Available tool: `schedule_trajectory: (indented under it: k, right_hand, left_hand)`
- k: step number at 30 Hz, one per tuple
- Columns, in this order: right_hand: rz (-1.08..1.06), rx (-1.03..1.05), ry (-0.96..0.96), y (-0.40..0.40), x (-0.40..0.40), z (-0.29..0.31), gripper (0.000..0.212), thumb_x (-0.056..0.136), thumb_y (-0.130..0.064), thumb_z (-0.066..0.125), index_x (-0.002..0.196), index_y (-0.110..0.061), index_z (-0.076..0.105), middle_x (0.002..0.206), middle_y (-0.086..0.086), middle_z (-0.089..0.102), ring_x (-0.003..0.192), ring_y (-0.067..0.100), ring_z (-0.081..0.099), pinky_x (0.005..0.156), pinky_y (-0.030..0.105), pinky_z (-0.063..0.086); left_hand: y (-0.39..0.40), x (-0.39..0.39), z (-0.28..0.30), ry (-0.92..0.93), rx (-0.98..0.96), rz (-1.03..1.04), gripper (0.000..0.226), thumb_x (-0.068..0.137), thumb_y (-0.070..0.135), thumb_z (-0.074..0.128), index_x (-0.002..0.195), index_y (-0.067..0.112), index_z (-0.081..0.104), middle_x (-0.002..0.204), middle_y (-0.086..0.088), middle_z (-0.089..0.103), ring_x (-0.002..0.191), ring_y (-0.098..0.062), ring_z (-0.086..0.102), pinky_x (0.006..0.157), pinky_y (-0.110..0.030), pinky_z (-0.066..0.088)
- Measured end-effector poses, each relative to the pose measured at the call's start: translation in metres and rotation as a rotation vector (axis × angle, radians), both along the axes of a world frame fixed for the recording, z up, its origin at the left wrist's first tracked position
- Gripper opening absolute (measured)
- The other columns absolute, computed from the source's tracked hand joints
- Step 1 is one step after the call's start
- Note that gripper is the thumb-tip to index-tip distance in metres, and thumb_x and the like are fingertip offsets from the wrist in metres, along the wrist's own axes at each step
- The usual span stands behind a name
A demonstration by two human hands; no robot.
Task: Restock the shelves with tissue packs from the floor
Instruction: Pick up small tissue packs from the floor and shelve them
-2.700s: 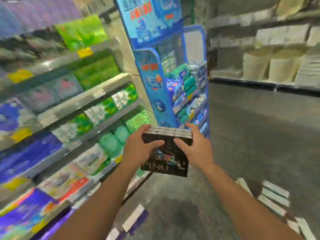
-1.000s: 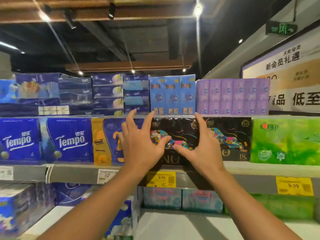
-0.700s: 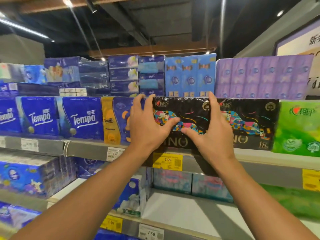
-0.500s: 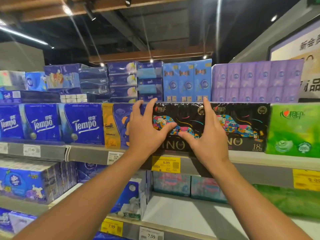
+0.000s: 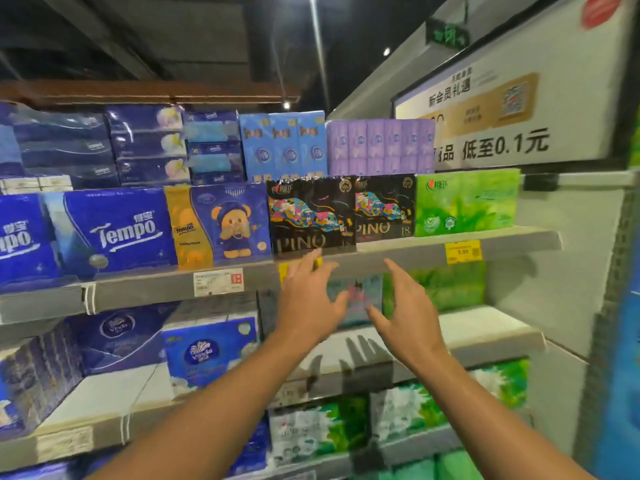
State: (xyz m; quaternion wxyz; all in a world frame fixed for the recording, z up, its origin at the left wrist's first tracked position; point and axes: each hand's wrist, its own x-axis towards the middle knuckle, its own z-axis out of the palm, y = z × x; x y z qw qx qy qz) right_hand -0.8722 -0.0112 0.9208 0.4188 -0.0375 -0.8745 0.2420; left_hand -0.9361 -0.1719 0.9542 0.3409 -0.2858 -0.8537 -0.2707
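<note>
Both hands, left hand [image 5: 308, 299] and right hand [image 5: 405, 320], hover with fingers spread and empty below the black PINO tissue pack [image 5: 311, 216], which stands upright on the shelf [image 5: 512, 239], label outward for shoppers.

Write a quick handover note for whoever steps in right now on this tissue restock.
Left hand: open, holding nothing, just below the shelf edge.
Right hand: open, holding nothing, beside the left one.
Black PINO pack: standing upright on the shelf, between the bear pack and a second PINO pack; its front sits slightly proud of that neighbour.
Done: this pack is shelved and out of both hands.
Left: fetch the next pack from the floor, which is out of view; perhaps nudge this one flush.
</note>
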Motion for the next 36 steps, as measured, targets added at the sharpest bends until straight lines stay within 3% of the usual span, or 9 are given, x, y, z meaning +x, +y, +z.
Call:
schedule_trajectory:
  k: [3,6,9,12,17,25,29,33,36]
  right_hand:
    - [-0.155,-0.018,-0.142,-0.001,0.074,-0.037,0.079,0.079,-0.028,0.076,0.147,-0.013,0.038,0.142,0.009,0.052,0.126,0.033,0.048,0.103,0.039,0.038]
    - [-0.308,-0.103,-0.272,0.006,0.148,-0.063,0.076,0.078,-0.032,0.076,0.144,-0.015,0.042,0.131,0.013,0.059,0.118,0.036,0.053,0.096,0.041,0.043]
    - [-0.454,-0.143,-0.384,0.019,0.235,-0.093,0.07,0.077,-0.035,0.074,0.138,-0.015,0.044,0.125,0.013,0.062,0.114,0.036,0.057,0.092,0.04,0.042]
    - [-0.599,-0.264,-0.406,0.031,0.334,-0.123,0.071,0.078,-0.033,0.075,0.14,-0.016,0.044,0.127,0.011,0.061,0.116,0.033,0.056,0.094,0.038,0.041]
    - [-0.78,-0.498,-0.501,0.027,0.5,-0.179,0.069,0.078,-0.039,0.075,0.137,-0.02,0.044,0.118,0.011,0.066,0.107,0.034,0.061,0.084,0.04,0.049]
    - [-1.123,-0.906,-0.474,-0.018,0.808,-0.281,0.072,0.075,-0.049,0.072,0.138,-0.025,0.045,0.121,0.003,0.067,0.108,0.025,0.064,0.087,0.038,0.052]
    - [-1.305,-1.095,-0.494,-0.05,0.943,-0.323,0.071,0.075,-0.047,0.076,0.137,-0.026,0.048,0.124,0.001,0.064,0.112,0.026,0.061,0.093,0.036,0.047]
    - [-1.469,-1.214,-0.439,-0.065,1.025,-0.345,0.076,0.068,-0.055,0.081,0.133,-0.034,0.049,0.117,-0.002,0.067,0.106,0.025,0.065,0.085,0.037,0.054]
    - [-1.491,-1.268,-0.444,-0.063,1.058,-0.36,0.083,0.075,-0.037,0.083,0.145,-0.024,0.041,0.134,0.004,0.059,0.118,0.025,0.058,0.095,0.036,0.047]
  left_hand:
    - [0.021,0.049,-0.034,-0.202,-0.145,-0.236,0.052,0.076,0.038,0.072,0.125,0.022,0.063,0.13,-0.002,0.06,0.12,-0.022,0.055,0.101,-0.029,0.04]
    - [0.049,0.099,-0.055,-0.362,-0.291,-0.34,0.058,0.071,0.046,0.072,0.124,0.025,0.063,0.122,-0.005,0.067,0.112,-0.026,0.061,0.092,-0.035,0.05]
    - [0.085,0.163,-0.084,-0.429,-0.448,-0.515,0.072,0.067,0.057,0.071,0.131,0.025,0.059,0.129,-0.007,0.063,0.118,-0.027,0.059,0.096,-0.036,0.048]
    - [0.118,0.236,-0.12,-0.458,-0.519,-0.654,0.067,0.074,0.048,0.077,0.134,0.024,0.056,0.134,-0.005,0.061,0.121,-0.024,0.057,0.098,-0.031,0.044]
    - [0.165,0.383,-0.184,-0.524,-0.672,-0.878,0.069,0.073,0.048,0.077,0.135,0.025,0.054,0.13,-0.005,0.062,0.12,-0.026,0.057,0.099,-0.036,0.046]
    - [0.193,0.687,-0.286,-0.626,-0.968,-1.26,0.069,0.076,0.052,0.074,0.134,0.022,0.055,0.129,-0.004,0.063,0.119,-0.024,0.059,0.098,-0.034,0.046]
    - [0.192,0.823,-0.323,-0.673,-1.103,-1.397,0.059,0.084,0.039,0.074,0.136,0.023,0.053,0.131,-0.001,0.062,0.114,-0.022,0.061,0.094,-0.032,0.049]
    - [0.189,0.912,-0.347,-0.679,-1.185,-1.476,0.058,0.083,0.04,0.072,0.136,0.026,0.053,0.125,0.001,0.064,0.107,-0.02,0.062,0.089,-0.03,0.048]
    - [0.202,0.949,-0.364,-0.679,-1.255,-1.492,0.058,0.08,0.04,0.073,0.134,0.028,0.054,0.121,0.001,0.065,0.099,-0.019,0.063,0.086,-0.031,0.051]
